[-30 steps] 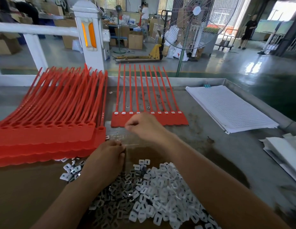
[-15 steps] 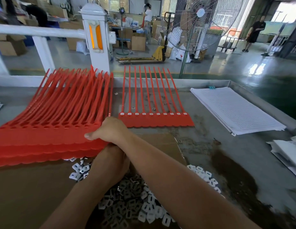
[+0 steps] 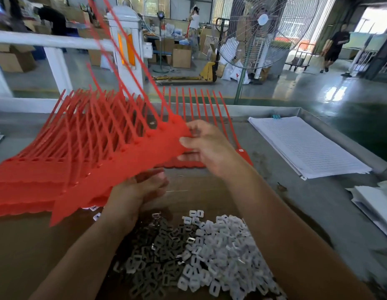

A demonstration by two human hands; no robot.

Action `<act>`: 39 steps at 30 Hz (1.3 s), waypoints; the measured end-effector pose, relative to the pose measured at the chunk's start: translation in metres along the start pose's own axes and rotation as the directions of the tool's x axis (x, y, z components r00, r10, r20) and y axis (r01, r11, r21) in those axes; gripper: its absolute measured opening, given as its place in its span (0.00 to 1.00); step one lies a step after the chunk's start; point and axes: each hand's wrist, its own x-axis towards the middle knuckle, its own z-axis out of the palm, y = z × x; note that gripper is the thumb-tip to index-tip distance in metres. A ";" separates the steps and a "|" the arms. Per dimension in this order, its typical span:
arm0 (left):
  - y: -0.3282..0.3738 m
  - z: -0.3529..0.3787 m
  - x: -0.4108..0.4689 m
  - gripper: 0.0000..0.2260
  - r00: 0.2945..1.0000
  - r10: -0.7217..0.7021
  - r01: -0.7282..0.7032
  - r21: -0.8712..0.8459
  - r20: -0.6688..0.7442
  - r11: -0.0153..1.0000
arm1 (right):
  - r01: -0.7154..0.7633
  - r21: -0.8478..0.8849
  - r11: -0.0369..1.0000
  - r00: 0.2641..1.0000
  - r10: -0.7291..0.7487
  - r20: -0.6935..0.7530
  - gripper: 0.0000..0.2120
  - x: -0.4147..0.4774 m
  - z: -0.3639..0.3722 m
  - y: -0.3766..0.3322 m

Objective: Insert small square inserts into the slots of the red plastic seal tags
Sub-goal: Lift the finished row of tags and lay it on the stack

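— Where is this?
— A grey metal table point(image 3: 274, 191) topped with brown cardboard, in a factory hall with a standing fan point(image 3: 264, 29).
— And the tag sheet point(image 3: 127, 165)?
— In the air, tilted, its band running lower left to upper right, straps pointing up and away. The right hand point(image 3: 209, 148) pinches its right end. The left hand point(image 3: 136, 191) is under the near edge, and I can't tell its grip.
— Around it?
— Tag stack point(image 3: 21, 180) left, a flat tag row point(image 3: 199, 105) partly hidden behind the right hand, white inserts point(image 3: 209, 256) nearest, paper point(image 3: 302, 144) right.

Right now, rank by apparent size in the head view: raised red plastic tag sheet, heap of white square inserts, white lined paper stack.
1. raised red plastic tag sheet
2. heap of white square inserts
3. white lined paper stack
The heap sits nearer, so that order is unsure.
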 end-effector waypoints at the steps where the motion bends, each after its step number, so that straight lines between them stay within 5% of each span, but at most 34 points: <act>1: 0.002 -0.002 -0.002 0.14 0.997 -0.042 0.045 -0.039 0.057 0.998 | 0.009 -0.002 1.000 0.999 -0.009 -0.039 0.10 -0.005 -0.012 0.002; 4: 0.003 0.000 -0.009 0.23 0.986 -0.033 0.032 0.012 0.162 0.999 | 0.024 -0.001 1.000 0.988 -0.024 -0.154 0.10 -0.021 -0.046 0.007; 10: 0.003 0.005 -0.005 0.05 0.985 0.169 -0.172 -0.195 -0.031 0.966 | 0.056 0.022 0.998 0.950 -0.046 -0.309 0.10 -0.049 -0.103 0.018; 16: -0.004 0.003 -0.001 0.16 0.935 0.317 -0.319 0.013 -0.156 0.948 | 0.069 -0.020 0.997 0.914 -0.071 -0.400 0.11 -0.058 -0.126 0.027; 20: -0.012 0.002 0.001 0.21 0.935 0.356 -0.337 0.300 -0.008 0.892 | -0.022 -0.134 0.991 0.902 -0.038 -0.430 0.11 -0.061 -0.138 0.033; 24: -0.016 0.005 0.000 0.23 0.855 0.510 -0.394 0.751 0.088 0.530 | -0.101 -0.317 0.943 0.858 -0.079 -0.507 0.12 -0.065 -0.144 0.038; 30: -0.015 0.009 -0.007 0.17 0.852 0.511 -0.277 0.928 0.116 0.250 | -0.203 -0.510 0.836 0.839 -0.120 -0.531 0.10 -0.060 -0.152 0.050; 39: -0.019 0.007 0.002 0.17 0.928 0.297 -0.269 0.957 0.226 0.112 | -0.305 -0.656 0.690 0.824 -0.154 -0.545 0.10 -0.054 -0.163 0.063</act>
